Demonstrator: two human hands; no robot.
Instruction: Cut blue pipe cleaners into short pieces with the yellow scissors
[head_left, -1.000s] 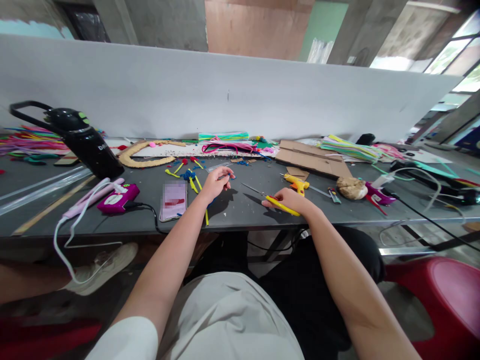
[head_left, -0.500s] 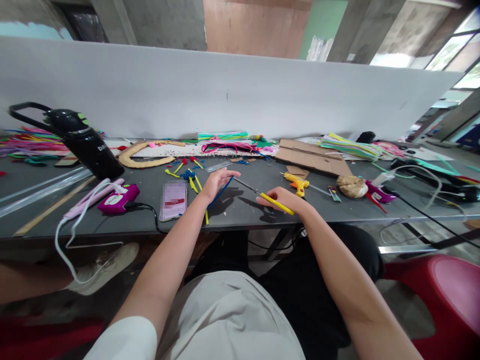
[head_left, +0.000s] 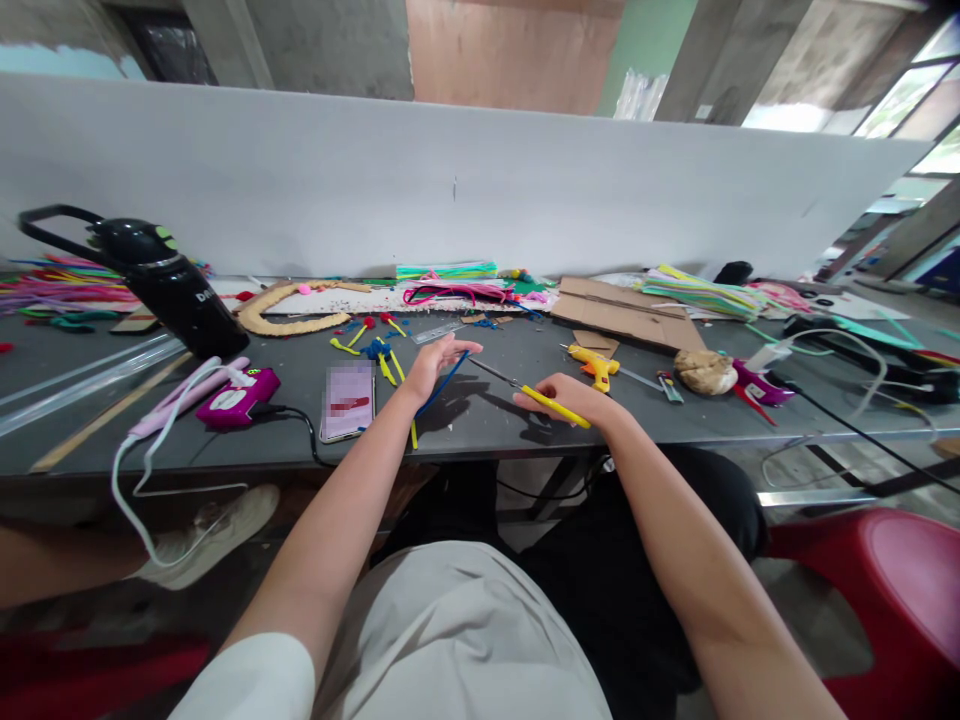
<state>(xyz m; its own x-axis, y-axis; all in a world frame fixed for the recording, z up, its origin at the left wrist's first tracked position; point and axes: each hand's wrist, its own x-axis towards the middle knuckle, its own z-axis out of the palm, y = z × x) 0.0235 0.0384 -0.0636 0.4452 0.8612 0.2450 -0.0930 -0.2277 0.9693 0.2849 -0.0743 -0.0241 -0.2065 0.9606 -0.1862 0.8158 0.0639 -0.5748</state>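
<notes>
Over the middle of the grey table, my left hand (head_left: 433, 368) is closed on a blue pipe cleaner (head_left: 444, 384), which hangs down beside the wrist. My right hand (head_left: 559, 395) grips scissors (head_left: 551, 404) by their yellow handles. The blades point left, and their tips are at the pipe cleaner's upper end by my left fingertips; whether the blades are parted is too small to tell. Left of my left hand lie blue and yellow pipe cleaner pieces (head_left: 381, 352) and a phone (head_left: 348, 400). A yellow glue gun (head_left: 594, 366) rests just beyond my right hand.
A black bottle (head_left: 176, 290) and purple power block (head_left: 238, 398) with white cables stand at left. Cardboard (head_left: 626, 312) and pipe cleaner bundles (head_left: 697, 292) lie along the white partition (head_left: 450, 180). A brown lump (head_left: 705, 371) sits at right. A red stool (head_left: 900, 580) is beside me; another person's shoe (head_left: 217, 530) shows below.
</notes>
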